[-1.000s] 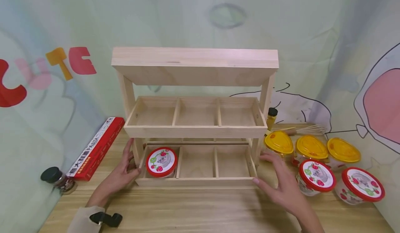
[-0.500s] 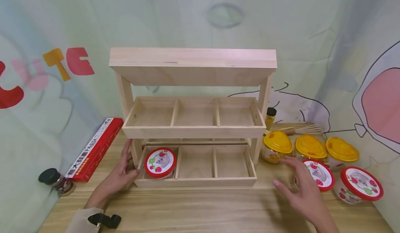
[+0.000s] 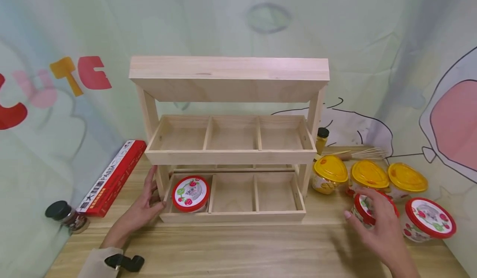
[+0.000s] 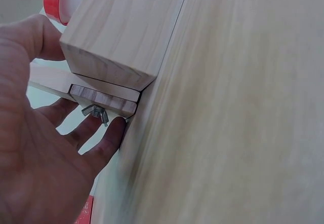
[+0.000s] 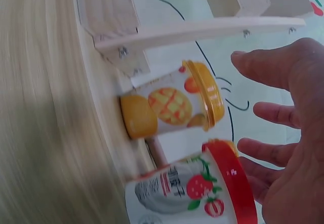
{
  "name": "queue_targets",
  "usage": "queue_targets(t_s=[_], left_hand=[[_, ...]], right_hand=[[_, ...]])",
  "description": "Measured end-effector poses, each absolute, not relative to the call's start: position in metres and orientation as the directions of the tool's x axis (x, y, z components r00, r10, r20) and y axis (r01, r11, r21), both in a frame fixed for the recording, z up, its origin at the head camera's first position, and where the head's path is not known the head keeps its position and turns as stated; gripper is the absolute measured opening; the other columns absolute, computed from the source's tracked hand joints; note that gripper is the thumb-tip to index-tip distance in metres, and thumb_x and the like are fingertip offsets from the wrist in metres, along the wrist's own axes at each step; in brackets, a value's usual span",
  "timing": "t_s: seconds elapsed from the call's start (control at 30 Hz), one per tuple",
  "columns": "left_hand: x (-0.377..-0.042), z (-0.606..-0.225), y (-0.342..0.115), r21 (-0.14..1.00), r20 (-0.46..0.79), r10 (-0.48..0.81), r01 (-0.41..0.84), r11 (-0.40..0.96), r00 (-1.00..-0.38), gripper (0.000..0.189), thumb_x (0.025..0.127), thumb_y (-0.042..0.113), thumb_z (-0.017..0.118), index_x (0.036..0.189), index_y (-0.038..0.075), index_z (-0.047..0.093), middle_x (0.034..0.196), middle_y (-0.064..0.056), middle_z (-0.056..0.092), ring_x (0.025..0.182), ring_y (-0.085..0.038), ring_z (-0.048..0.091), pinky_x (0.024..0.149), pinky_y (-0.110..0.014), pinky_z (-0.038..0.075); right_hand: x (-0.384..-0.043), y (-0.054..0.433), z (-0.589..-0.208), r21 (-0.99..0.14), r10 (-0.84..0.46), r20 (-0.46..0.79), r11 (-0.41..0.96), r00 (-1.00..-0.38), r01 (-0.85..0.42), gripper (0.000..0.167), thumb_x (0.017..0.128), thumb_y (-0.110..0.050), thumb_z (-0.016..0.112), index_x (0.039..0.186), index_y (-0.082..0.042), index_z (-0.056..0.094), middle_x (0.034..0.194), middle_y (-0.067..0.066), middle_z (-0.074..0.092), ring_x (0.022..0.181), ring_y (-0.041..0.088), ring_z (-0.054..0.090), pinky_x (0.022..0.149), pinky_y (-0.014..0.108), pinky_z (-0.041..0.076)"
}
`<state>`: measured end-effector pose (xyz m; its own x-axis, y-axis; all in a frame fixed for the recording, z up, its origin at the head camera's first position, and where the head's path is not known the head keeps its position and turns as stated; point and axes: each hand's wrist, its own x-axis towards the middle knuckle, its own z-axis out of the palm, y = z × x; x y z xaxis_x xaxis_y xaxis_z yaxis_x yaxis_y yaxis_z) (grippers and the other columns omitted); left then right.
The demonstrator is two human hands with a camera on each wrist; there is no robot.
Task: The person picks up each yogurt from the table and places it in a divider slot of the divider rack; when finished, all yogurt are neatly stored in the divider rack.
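Observation:
A wooden two-tier rack [image 3: 234, 157] with divided trays stands in the middle. My left hand [image 3: 138, 213] holds its lower left corner; in the left wrist view the thumb bends at the tray's front and the fingers curl by the upright near a wing nut [image 4: 96, 111]. A red-lidded strawberry tub [image 3: 191, 194] sits in the lower tray's left compartment. My right hand [image 3: 384, 230] reaches over another red-lidded tub [image 3: 361, 211], partly hiding it. In the right wrist view, the thumb and fingers are spread beside that tub's red lid [image 5: 235, 183].
Yellow-lidded tubs [image 3: 329, 174] stand right of the rack, with another red-lidded tub [image 3: 428, 220] at far right. Behind them lie a whisk [image 3: 367, 153] and a black-capped bottle [image 3: 321, 140]. A red pasta box [image 3: 112, 178] and dark-capped jar [image 3: 67, 216] are at left.
My right hand has moved away from the rack's lower right corner, going right to the nearer red-lidded tub. The left hand has stayed at the rack.

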<state>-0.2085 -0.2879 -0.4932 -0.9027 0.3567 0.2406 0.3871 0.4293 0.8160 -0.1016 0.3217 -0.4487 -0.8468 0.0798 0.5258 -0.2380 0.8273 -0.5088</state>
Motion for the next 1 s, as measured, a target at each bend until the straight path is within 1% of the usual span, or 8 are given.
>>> queue_targets(t_s=[0.03, 0.1, 0.23, 0.33, 0.6, 0.77, 0.87, 1.0], left_hand=[[-0.208, -0.493, -0.288, 0.817, 0.241, 0.358, 0.388, 0.427, -0.902, 0.122, 0.093, -0.007, 0.067, 0.171, 0.031, -0.018, 0.168, -0.041, 0.027, 0.141, -0.067, 0.04, 0.097, -0.012, 0.046], [-0.208, -0.494, -0.288, 0.817, 0.246, 0.358, 0.391, 0.423, -0.901, 0.122, 0.093, -0.008, 0.067, 0.171, 0.03, -0.018, 0.168, -0.041, 0.027, 0.14, -0.066, 0.042, 0.098, -0.012, 0.046], [-0.207, -0.495, -0.288, 0.814, 0.254, 0.359, 0.398, 0.422, -0.898, 0.122, 0.093, -0.008, 0.067, 0.171, 0.03, -0.018, 0.168, -0.041, 0.028, 0.14, -0.065, 0.042, 0.098, -0.011, 0.046], [-0.207, -0.495, -0.288, 0.81, 0.263, 0.36, 0.407, 0.422, -0.895, 0.122, 0.092, -0.008, 0.067, 0.172, 0.029, -0.018, 0.168, -0.04, 0.029, 0.139, -0.064, 0.042, 0.098, -0.011, 0.046], [-0.208, -0.493, -0.289, 0.807, 0.232, 0.354, 0.383, 0.45, -0.906, 0.122, 0.093, -0.005, 0.068, 0.171, 0.03, -0.019, 0.169, -0.039, 0.027, 0.142, -0.065, 0.04, 0.098, -0.013, 0.045], [-0.208, -0.492, -0.289, 0.813, 0.226, 0.351, 0.375, 0.446, -0.909, 0.121, 0.093, -0.005, 0.067, 0.171, 0.031, -0.019, 0.169, -0.04, 0.026, 0.143, -0.066, 0.04, 0.097, -0.012, 0.046], [-0.208, -0.493, -0.289, 0.811, 0.231, 0.353, 0.379, 0.445, -0.907, 0.121, 0.094, -0.005, 0.067, 0.171, 0.03, -0.018, 0.169, -0.04, 0.026, 0.144, -0.065, 0.038, 0.098, -0.012, 0.045], [-0.208, -0.495, -0.29, 0.816, 0.224, 0.358, 0.375, 0.439, -0.906, 0.121, 0.094, -0.005, 0.067, 0.171, 0.031, -0.018, 0.17, -0.038, 0.025, 0.146, -0.064, 0.035, 0.1, -0.011, 0.044]], right_hand=[[-0.102, 0.324, -0.449, -0.509, 0.088, 0.525, 0.829, -0.846, -0.23, 0.073, 0.078, -0.01, 0.093, 0.141, -0.004, 0.058, 0.136, 0.019, 0.065, 0.12, 0.037, 0.053, 0.105, 0.031, 0.031], [-0.103, 0.328, -0.449, -0.511, 0.109, 0.524, 0.833, -0.845, -0.21, 0.073, 0.077, -0.009, 0.093, 0.14, -0.002, 0.058, 0.134, 0.022, 0.064, 0.118, 0.041, 0.053, 0.101, 0.045, 0.032], [-0.103, 0.336, -0.451, -0.508, 0.152, 0.515, 0.847, -0.843, -0.157, 0.074, 0.076, -0.011, 0.093, 0.14, 0.0, 0.056, 0.131, 0.028, 0.061, 0.116, 0.047, 0.052, 0.099, 0.059, 0.034], [-0.102, 0.342, -0.454, -0.502, 0.169, 0.514, 0.854, -0.841, -0.136, 0.073, 0.078, -0.013, 0.091, 0.139, 0.002, 0.055, 0.132, 0.031, 0.059, 0.119, 0.05, 0.049, 0.103, 0.064, 0.033], [-0.1, 0.352, -0.462, -0.483, 0.165, 0.544, 0.863, -0.822, -0.146, 0.061, 0.078, -0.012, 0.088, 0.131, 0.005, 0.06, 0.134, 0.033, 0.059, 0.123, 0.052, 0.048, 0.104, 0.062, 0.029], [-0.1, 0.353, -0.468, -0.49, 0.178, 0.526, 0.863, -0.832, -0.125, 0.048, 0.081, -0.013, 0.088, 0.121, 0.003, 0.068, 0.14, 0.036, 0.058, 0.13, 0.054, 0.045, 0.114, 0.067, 0.026], [-0.099, 0.354, -0.47, -0.512, 0.214, 0.481, 0.855, -0.85, -0.075, 0.046, 0.084, -0.017, 0.088, 0.121, 0.002, 0.069, 0.144, 0.037, 0.056, 0.134, 0.054, 0.043, 0.119, 0.072, 0.023], [-0.097, 0.354, -0.47, -0.565, 0.281, 0.374, 0.824, -0.884, 0.023, 0.051, 0.09, -0.026, 0.085, 0.13, 0.0, 0.067, 0.154, 0.036, 0.049, 0.139, 0.056, 0.039, 0.119, 0.078, 0.023]])
